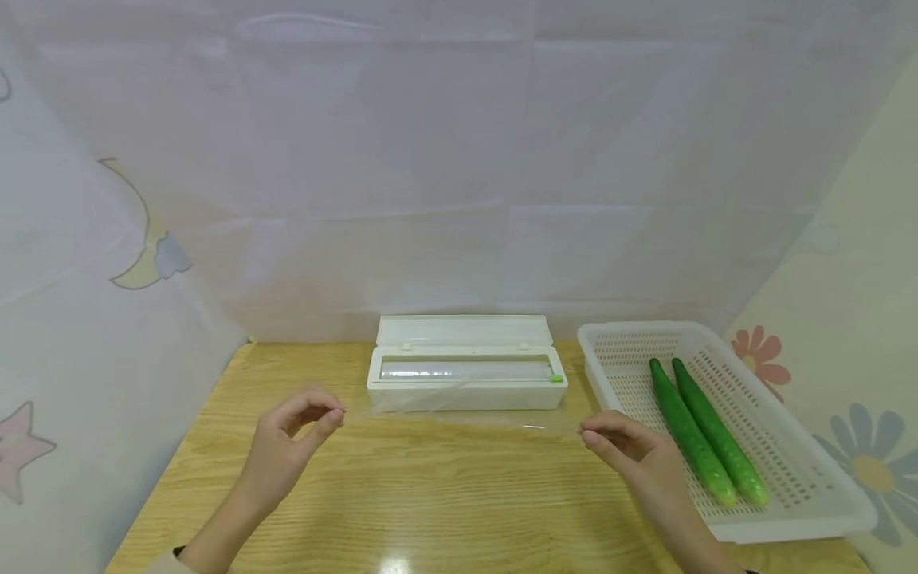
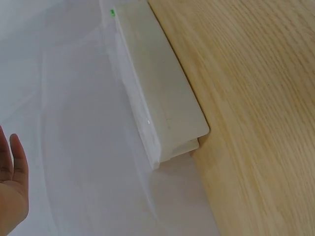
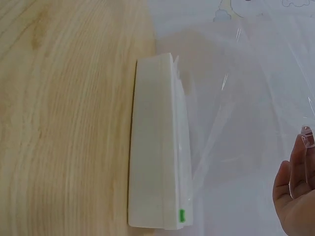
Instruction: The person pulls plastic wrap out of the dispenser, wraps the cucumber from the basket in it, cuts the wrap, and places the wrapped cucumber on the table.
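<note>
With both hands we pinch a sheet of clear cling film [image 1: 495, 420], our left hand [image 1: 290, 438] at one end and our right hand [image 1: 638, 454] at the other, thumbs against fingertips. The film spans the gap above the table [image 1: 430, 502], near the front of a white cling film dispenser [image 1: 466, 398]; we cannot tell whether it is joined to the roll [image 1: 466, 371] inside. The dispenser's lid [image 1: 466, 330] stands open behind, and a green slider [image 1: 556, 379] sits at its right end. Right of that, two cucumbers [image 1: 688, 430] lie side by side in a white plastic basket [image 1: 796, 529].
</note>
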Tool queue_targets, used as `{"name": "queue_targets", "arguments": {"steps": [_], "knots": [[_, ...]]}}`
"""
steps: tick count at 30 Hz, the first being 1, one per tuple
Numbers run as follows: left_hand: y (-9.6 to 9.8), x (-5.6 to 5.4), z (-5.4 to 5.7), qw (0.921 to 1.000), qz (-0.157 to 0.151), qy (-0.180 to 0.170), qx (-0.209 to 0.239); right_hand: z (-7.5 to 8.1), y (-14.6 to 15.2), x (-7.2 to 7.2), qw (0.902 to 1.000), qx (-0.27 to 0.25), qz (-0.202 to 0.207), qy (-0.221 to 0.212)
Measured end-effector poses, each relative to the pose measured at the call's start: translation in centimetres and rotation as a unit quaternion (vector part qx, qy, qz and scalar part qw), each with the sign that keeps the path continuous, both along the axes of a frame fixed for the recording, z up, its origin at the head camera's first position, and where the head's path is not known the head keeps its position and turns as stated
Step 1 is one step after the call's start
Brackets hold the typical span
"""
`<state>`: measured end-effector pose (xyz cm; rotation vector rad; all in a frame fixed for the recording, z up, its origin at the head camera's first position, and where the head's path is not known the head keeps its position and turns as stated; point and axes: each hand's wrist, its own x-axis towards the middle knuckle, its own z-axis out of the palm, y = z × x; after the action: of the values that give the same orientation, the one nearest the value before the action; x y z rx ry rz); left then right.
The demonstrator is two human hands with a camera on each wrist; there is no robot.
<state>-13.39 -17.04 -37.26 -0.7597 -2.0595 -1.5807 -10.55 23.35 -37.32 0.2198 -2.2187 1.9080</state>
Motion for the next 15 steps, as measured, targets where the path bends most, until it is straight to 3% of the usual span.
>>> {"name": "queue_targets", "arguments": {"steps": [8, 15], "knots": [[-0.7, 0.7, -2.2, 0.9984, -0.023, 0.018, -0.048, -2.2, -0.1, 0.8, 0.9965, 0.033, -0.036, -0.067], [-0.8, 1.1, -4.3, 0.9956, -0.059, 0.003, -0.072, -4.9, 0.0, 1.5, 0.9941, 0.04, -0.048, -0.089]]}}
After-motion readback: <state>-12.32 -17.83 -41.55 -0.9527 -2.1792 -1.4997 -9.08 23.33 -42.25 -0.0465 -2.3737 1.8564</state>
